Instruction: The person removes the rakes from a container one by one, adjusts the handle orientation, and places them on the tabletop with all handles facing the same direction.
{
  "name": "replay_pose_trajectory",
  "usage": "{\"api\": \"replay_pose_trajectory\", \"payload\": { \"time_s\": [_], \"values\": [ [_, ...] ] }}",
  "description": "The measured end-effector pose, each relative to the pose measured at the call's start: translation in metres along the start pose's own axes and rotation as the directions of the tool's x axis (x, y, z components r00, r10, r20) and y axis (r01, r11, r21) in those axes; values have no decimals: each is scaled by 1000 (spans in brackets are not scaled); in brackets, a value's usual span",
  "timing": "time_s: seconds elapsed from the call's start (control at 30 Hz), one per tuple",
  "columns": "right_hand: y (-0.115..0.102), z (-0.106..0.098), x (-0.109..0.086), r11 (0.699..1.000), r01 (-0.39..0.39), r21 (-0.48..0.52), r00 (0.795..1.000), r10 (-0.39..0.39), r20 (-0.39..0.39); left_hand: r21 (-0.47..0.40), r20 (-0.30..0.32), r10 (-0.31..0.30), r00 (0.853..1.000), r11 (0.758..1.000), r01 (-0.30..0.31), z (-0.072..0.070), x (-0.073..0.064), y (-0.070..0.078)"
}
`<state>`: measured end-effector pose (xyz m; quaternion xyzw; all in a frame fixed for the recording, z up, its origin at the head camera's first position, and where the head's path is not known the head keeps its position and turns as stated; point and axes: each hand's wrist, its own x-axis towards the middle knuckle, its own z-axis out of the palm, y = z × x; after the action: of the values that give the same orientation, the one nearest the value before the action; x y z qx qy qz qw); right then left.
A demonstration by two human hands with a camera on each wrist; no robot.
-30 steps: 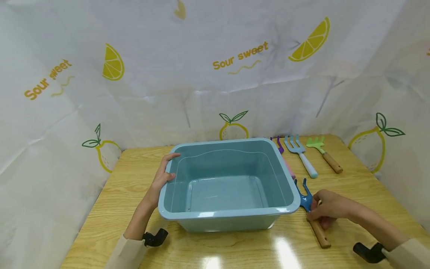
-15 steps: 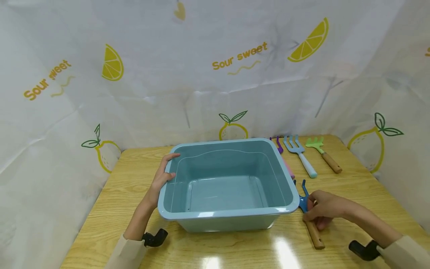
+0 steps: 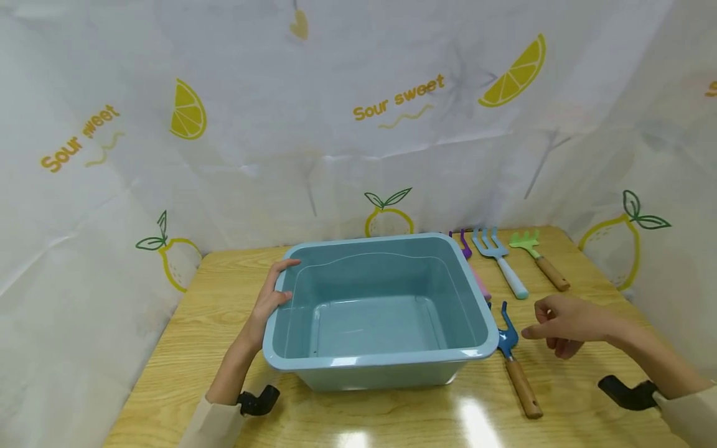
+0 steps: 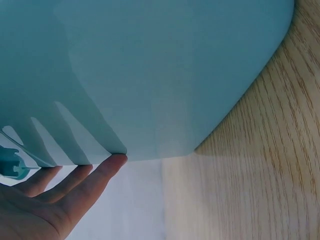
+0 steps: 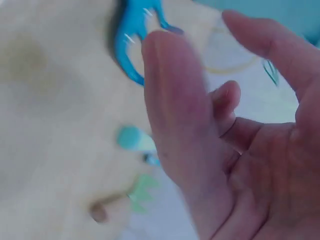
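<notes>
A light blue-grey plastic basin (image 3: 381, 359) stands on the wooden table. My left hand (image 3: 262, 316) holds its left rim, thumb over the edge; in the left wrist view the fingertips (image 4: 118, 158) touch the outer wall. Just right of the basin lies a blue two-pronged hand fork (image 3: 508, 341) with a wooden handle, one prong partly hidden by the rim. My right hand (image 3: 574, 325) hovers to the right of this fork, apart from it, fingers loosely bent and holding nothing. The right wrist view shows the blue fork head (image 5: 131, 30) beyond the thumb.
Behind, on the right, lie a light blue hand fork (image 3: 506, 274), a green rake (image 3: 551, 272) with a wooden handle, and a purple-headed tool (image 3: 466, 247) with a pink handle, partly behind the basin. A lemon-print cloth (image 3: 252, 124) hangs at the back.
My right hand has let go of the blue hand fork and moved right and up from it. The fork had shifted slightly left, nearer the basin. My left hand stays on the rim.
</notes>
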<state>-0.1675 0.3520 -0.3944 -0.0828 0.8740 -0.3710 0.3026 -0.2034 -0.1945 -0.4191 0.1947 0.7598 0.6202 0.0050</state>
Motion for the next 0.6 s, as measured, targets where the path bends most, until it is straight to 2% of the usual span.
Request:
{"api": "replay_pose_trajectory", "payload": {
  "time_s": [0.23,0.5,0.6],
  "values": [
    [-17,-30,-12,988,57,-144,989,-76,-130,5,13,4,1000,1000,-4,-5,-1,-3],
    [-40,-53,-17,967,71,-244,975,-118,-187,4,76,-46,996,999,46,-19,-10,-7],
    [-48,-58,-16,953,67,-295,956,-146,-254,31,95,-40,995,999,37,-28,-12,-9]
  ]
}}
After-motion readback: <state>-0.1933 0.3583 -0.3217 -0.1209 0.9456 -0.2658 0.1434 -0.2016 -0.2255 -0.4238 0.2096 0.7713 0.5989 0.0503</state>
